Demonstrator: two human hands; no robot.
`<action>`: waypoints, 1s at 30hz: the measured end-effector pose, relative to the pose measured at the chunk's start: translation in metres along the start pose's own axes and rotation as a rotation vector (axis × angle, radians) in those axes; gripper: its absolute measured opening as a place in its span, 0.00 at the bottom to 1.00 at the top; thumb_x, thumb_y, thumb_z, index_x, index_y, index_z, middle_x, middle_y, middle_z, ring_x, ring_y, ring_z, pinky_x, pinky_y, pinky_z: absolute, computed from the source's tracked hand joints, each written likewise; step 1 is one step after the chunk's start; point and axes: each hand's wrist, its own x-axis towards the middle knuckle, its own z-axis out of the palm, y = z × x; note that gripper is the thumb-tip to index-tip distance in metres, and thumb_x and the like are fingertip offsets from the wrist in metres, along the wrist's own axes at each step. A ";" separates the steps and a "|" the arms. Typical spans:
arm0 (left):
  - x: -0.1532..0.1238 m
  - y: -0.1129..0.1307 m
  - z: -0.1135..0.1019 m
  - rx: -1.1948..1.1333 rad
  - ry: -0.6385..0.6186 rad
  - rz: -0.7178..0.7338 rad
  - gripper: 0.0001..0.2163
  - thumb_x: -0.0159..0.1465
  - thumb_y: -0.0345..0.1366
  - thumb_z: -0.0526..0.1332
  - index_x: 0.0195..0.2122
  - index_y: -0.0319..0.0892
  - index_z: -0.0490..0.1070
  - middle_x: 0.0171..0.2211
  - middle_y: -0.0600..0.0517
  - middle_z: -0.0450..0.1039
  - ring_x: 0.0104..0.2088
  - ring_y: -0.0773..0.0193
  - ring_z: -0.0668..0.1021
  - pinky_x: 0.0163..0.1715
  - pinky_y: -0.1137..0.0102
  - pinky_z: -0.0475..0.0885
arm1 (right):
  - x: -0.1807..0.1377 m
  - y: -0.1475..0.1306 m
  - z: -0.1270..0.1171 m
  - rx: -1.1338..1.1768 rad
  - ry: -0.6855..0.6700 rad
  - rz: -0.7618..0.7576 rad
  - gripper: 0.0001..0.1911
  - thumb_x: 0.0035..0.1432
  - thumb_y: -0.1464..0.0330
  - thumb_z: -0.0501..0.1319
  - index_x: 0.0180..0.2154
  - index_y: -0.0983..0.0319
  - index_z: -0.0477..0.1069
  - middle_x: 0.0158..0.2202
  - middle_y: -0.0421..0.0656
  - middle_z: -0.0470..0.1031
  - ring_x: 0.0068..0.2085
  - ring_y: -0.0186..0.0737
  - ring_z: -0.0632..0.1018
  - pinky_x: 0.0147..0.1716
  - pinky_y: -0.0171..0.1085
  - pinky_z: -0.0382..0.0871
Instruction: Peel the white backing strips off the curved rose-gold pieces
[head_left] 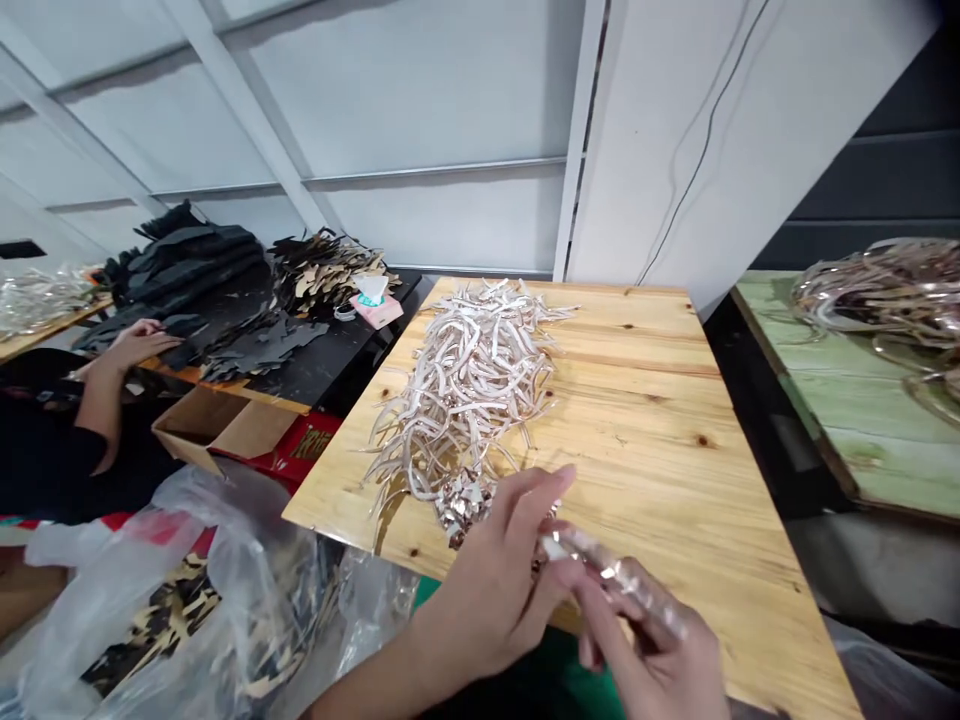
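My right hand (664, 650) is closed around a shiny rose-gold strip (619, 575), or a small bundle of such strips, held above the near edge of the wooden table (645, 400). At the strip's far end, my left hand (495, 575) pinches with its thumb while the index finger points forward. The exact finger contact there is partly hidden. Just beyond my left hand lies a small heap of crumpled shiny pieces (461, 503). A large tangled pile of thin pale and metallic strips (480, 365) spreads behind it.
To the left, a co-worker's hand (139, 345) rests by a black table (300, 375) with dark cut pieces. A tissue box (376, 308), a cardboard box (225, 425) and plastic bags of scraps (217, 600) are nearby. On the right, a green table (847, 390) bears glossy strips (892, 295).
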 end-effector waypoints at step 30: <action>-0.012 -0.003 0.030 -0.947 -0.195 -0.535 0.34 0.80 0.58 0.57 0.77 0.40 0.68 0.26 0.58 0.68 0.20 0.68 0.70 0.23 0.73 0.67 | -0.014 0.048 -0.037 0.168 0.134 -0.168 0.08 0.72 0.62 0.73 0.47 0.59 0.89 0.33 0.46 0.91 0.25 0.43 0.87 0.26 0.36 0.85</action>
